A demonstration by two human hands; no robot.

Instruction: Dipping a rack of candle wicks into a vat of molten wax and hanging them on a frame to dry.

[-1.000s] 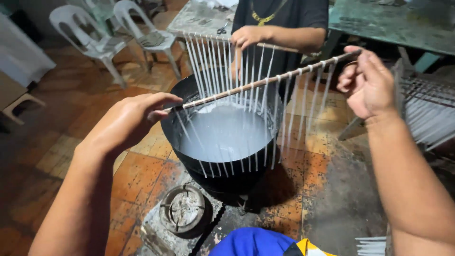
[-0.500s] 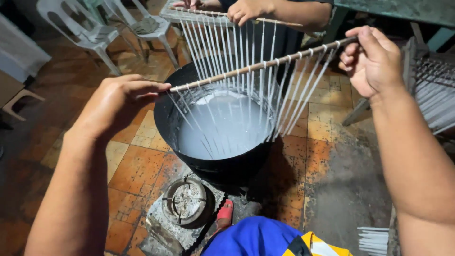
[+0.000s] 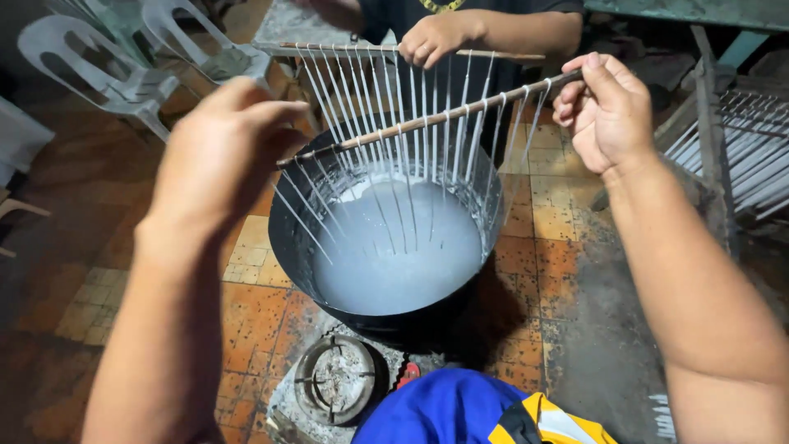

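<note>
Left hand (image 3: 218,156) pinching one end of rod (image 3: 427,122), right hand (image 3: 604,111) pinching the other end. Rod level above pot (image 3: 288,238), thin white candles (image 3: 403,181) hanging down, tips over white wax (image 3: 394,255). Probably dipping step, strings out of wax now. Next: keep rod level, lower straight, avoid second rod (image 3: 370,49) in another person's hand (image 3: 431,37).

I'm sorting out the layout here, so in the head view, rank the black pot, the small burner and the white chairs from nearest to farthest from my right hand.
From the right hand:
1. Black pot, just left and below, under the hanging strands.
2. Small burner, on the floor at lower left, beyond the pot.
3. White chairs, far across at the upper left.
</note>
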